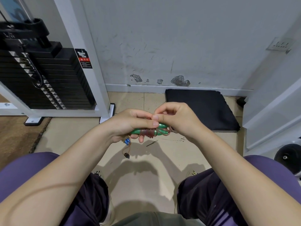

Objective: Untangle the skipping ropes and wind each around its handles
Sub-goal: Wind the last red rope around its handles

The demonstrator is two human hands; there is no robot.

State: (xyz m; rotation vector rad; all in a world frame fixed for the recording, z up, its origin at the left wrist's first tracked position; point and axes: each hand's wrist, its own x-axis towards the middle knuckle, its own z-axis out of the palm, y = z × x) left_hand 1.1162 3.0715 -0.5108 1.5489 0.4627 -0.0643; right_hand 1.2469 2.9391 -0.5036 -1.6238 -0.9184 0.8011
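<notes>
The two hands meet over bare floor tiles (68,136), with open floor below them toward 6 o'clock, between the person's knees. A black mat (200,108) lies close at 1 o'clock, against the wall (179,38). A weight stack (44,79) in a white frame stands at 10 o'clock. The green handles (160,128) lie side by side, long way running from 9 to 3 o'clock. Reddish rope (147,133) is wound round their middle. The left hand (130,124) curls round the handles. The right hand (175,119) pinches the rope just above them. A blue handle (127,141) pokes out under the left hand, pointing toward 6 o'clock.
</notes>
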